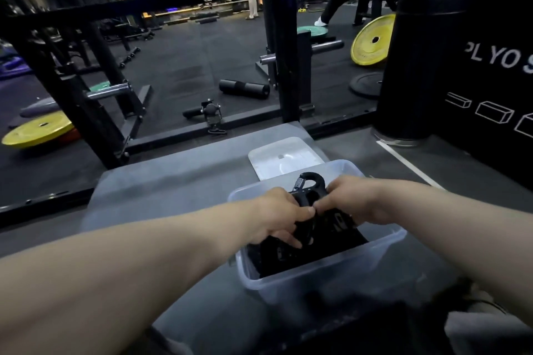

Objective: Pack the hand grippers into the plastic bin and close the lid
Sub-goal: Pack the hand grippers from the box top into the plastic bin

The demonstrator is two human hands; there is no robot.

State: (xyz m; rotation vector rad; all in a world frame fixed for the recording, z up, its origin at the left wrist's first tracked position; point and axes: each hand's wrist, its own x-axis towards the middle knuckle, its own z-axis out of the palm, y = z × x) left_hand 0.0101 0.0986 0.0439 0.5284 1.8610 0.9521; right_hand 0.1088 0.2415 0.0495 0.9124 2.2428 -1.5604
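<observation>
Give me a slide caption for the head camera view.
The left hand and right hand hold a black hand gripper in the plastic bin; its lid lies behind.

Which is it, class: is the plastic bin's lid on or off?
Off: the lid lies flat behind the bin, whose top rim is uncovered.

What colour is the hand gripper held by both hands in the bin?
The hand gripper is black, with a silvery spring; seen in the head view.
</observation>
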